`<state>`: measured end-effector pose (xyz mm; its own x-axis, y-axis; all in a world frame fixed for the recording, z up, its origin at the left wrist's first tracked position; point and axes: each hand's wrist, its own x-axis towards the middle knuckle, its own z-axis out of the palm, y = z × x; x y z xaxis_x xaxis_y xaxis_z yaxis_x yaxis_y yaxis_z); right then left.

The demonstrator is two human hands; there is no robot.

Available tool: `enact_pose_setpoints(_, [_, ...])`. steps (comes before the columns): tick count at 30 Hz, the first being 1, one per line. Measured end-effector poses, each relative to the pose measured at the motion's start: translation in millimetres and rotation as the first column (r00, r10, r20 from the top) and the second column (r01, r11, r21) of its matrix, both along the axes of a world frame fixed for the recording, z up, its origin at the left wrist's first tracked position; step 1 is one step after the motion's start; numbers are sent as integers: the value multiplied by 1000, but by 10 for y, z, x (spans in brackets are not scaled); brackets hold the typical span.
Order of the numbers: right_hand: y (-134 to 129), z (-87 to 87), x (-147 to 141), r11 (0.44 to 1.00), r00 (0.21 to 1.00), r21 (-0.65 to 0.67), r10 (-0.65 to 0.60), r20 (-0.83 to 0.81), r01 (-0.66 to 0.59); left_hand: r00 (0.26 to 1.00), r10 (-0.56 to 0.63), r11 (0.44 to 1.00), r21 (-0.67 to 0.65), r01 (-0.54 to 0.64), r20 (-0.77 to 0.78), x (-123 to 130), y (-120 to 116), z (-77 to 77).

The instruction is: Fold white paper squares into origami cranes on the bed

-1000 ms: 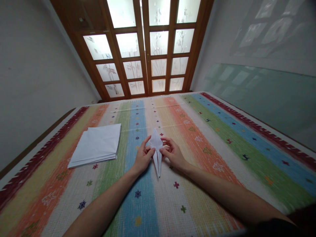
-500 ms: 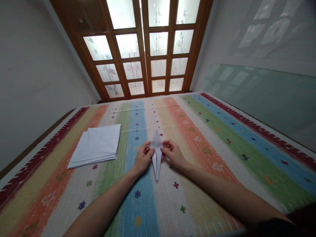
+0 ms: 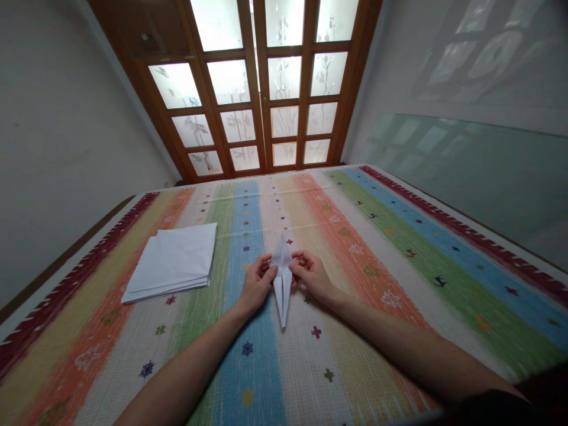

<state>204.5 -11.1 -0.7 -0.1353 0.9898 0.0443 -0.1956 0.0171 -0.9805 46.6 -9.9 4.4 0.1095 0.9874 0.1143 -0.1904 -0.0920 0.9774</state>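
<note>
A sheet of white paper folded into a long, narrow diamond [image 3: 283,284] is held between my two hands. One point faces away from me; the nearer half tapers toward me, with a slit down its middle. My left hand [image 3: 258,280] pinches its left edge, thumb on top at the widest part. On the opposite edge, my right hand [image 3: 311,274] grips it the same way, thumb on top and fingers curled. The fingers under the paper are partly hidden.
To the left, a stack of white paper sheets [image 3: 175,260] lies on the striped tablecloth [image 3: 355,236]. Beyond the table's far edge stands a wooden door with frosted panes [image 3: 261,94]. A pale green glass panel [image 3: 465,171] runs along the right wall.
The folded paper's near tip has shifted very slightly toward me and to the right. Both hands keep their hold in nearly the same place.
</note>
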Motion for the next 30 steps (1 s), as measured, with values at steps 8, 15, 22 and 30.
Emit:
enact_pose_setpoints(8, [-12,2,-4,1000,999,6,29,38,-30,993,-101,995,10,102,-60,-22,-24,2])
enact_pose_setpoints(15, [-32,7,-17,999,996,-2,53,66,-53,991,-97,995,-4,97,-95,-27,-12,-7])
enact_pose_setpoints(22, [-26,-24,-8,996,996,-23,88,-10,-88,991,-118,992,-45,115,-64,-33,-14,54])
enact_pose_setpoints(30, [-15,-7,-4,998,999,-51,35,3,-35,991,-133,991,-38,132,-17,-39,-2,31])
